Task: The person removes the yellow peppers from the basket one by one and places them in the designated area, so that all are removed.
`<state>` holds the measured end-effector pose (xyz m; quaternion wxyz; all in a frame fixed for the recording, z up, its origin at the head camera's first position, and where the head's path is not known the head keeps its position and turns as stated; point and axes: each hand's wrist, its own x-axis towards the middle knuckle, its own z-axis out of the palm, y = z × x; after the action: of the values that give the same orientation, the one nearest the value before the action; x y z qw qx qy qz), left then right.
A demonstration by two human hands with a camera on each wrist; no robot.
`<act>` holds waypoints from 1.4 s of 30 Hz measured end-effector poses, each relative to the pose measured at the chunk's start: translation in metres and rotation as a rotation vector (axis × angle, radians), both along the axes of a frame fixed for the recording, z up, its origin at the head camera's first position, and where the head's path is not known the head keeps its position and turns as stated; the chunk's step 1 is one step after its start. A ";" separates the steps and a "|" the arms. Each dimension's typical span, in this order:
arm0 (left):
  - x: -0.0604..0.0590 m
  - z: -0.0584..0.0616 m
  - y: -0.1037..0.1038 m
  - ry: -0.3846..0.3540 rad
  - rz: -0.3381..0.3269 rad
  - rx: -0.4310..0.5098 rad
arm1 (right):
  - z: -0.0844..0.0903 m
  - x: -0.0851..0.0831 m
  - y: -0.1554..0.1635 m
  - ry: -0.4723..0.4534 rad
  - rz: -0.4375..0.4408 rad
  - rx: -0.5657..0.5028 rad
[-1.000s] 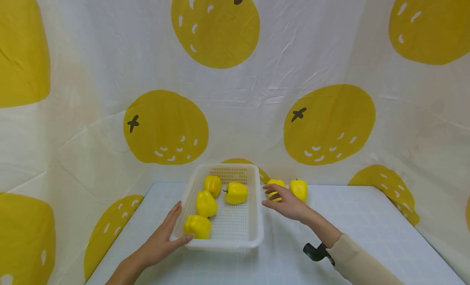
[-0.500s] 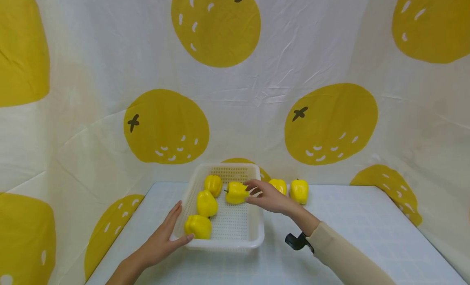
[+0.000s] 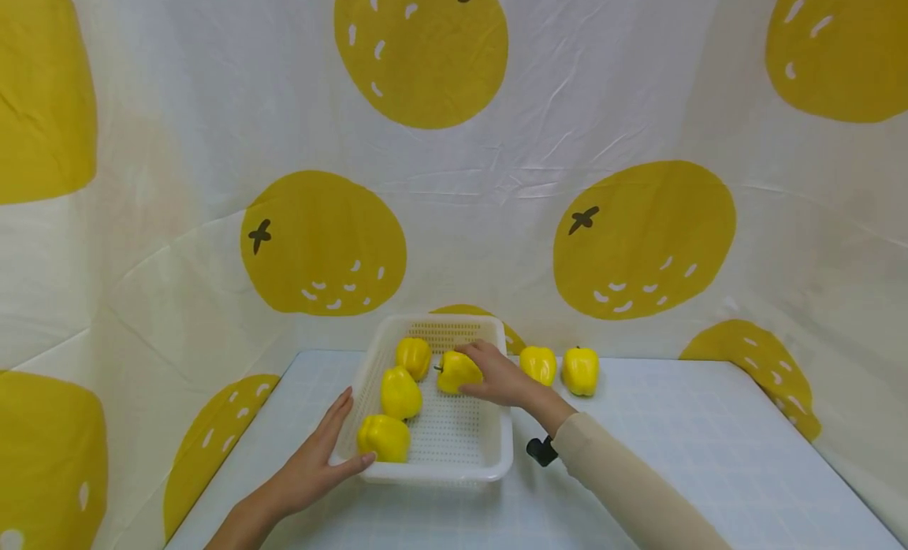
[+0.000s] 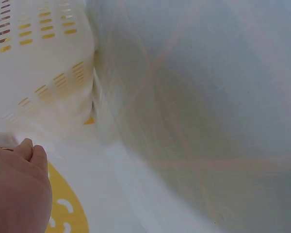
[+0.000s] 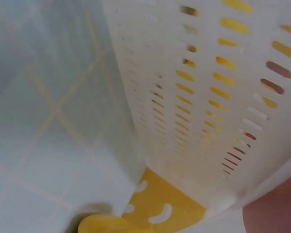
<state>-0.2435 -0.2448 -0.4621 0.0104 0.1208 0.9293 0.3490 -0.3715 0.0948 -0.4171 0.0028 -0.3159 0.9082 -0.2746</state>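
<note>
In the head view a white plastic basket [image 3: 454, 470] with perforated walls holds several yellow bell peppers. My left hand [image 3: 312, 463] holds its near-left corner, thumb over the front rim and fingers along the left side. My right hand [image 3: 496, 374] reaches over the right rim, fingers and thumb around the right part of a bell pepper [image 3: 454, 372]. Left of that one lie a far bell pepper [image 3: 414, 357], a middle one [image 3: 400, 393] and a near one [image 3: 384, 438]. The right wrist view shows the basket's outer wall [image 5: 184, 145], the hand mostly hidden behind the rim.
Two more yellow bell peppers, one [image 3: 537, 366] nearer the basket and another [image 3: 580, 371] further right, stand on the table at the back. A pale blue checked cloth [image 3: 638, 440] covers the table. Behind it hangs a white curtain [image 3: 482, 235] with yellow fruit prints.
My right hand has moved left from outside the basket, over its right rim, and closed around the bell pepper inside. The left hand and the basket have stayed in place.
</note>
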 end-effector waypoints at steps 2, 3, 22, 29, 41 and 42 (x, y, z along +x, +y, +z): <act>0.000 0.001 0.001 0.001 0.000 -0.002 | -0.002 -0.003 -0.002 0.045 -0.003 0.042; 0.000 0.001 0.001 0.000 0.001 -0.003 | -0.003 -0.005 -0.003 0.068 -0.005 0.060; 0.001 0.000 0.000 0.069 -0.019 -0.020 | -0.011 -0.015 -0.019 0.133 -0.107 0.432; 0.001 -0.001 -0.001 0.079 -0.021 -0.012 | -0.013 -0.014 -0.023 0.170 -0.123 0.488; 0.002 -0.003 0.000 0.071 -0.015 0.005 | -0.012 -0.011 -0.024 0.162 -0.120 0.422; 0.003 -0.003 0.000 0.073 -0.016 0.005 | -0.013 -0.011 -0.023 0.164 -0.113 0.412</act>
<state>-0.2408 -0.2446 -0.4650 -0.0209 0.1410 0.9271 0.3467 -0.3828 0.0713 -0.4300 -0.0220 -0.2787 0.9585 -0.0564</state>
